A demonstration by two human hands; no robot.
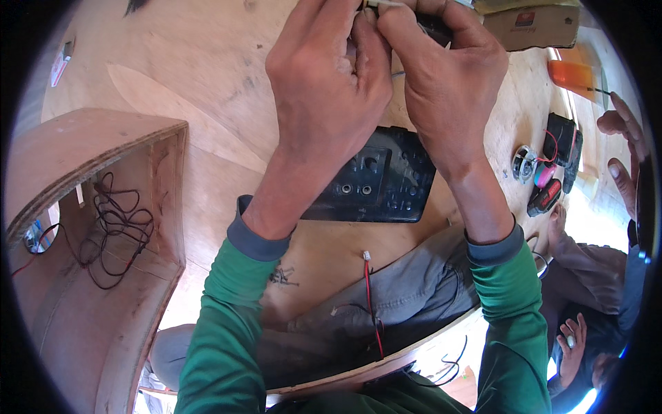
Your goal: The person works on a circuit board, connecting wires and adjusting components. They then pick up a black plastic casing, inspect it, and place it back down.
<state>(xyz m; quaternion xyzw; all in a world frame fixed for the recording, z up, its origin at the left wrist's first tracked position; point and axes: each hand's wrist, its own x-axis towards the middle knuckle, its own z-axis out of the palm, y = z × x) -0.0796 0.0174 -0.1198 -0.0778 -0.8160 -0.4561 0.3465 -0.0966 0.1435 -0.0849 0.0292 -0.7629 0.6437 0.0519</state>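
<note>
Both my hands are raised at the top edge, their fingertips close together. My left hand (327, 90) is closed in a pinch, but what its fingers grip is partly cut off by the frame. Fingers of my right hand (452, 90) curl round a dark object (434, 29), whose kind I cannot make out. A thin whitish piece (386, 3) shows between the two thumbs. Beneath my wrists a black control panel (407, 183) with round sockets and knobs lies on the wood. Nearer me is a red and black cable (368, 283) with a white plug.
At left stands an open wooden box (176, 200) with a coiled black wire (124, 221) inside. Loose screws (283, 277) lie by my left sleeve. Cardboard (531, 27), a small round speaker (524, 162) and black parts (560, 138) are at right, near another person's hand (624, 138).
</note>
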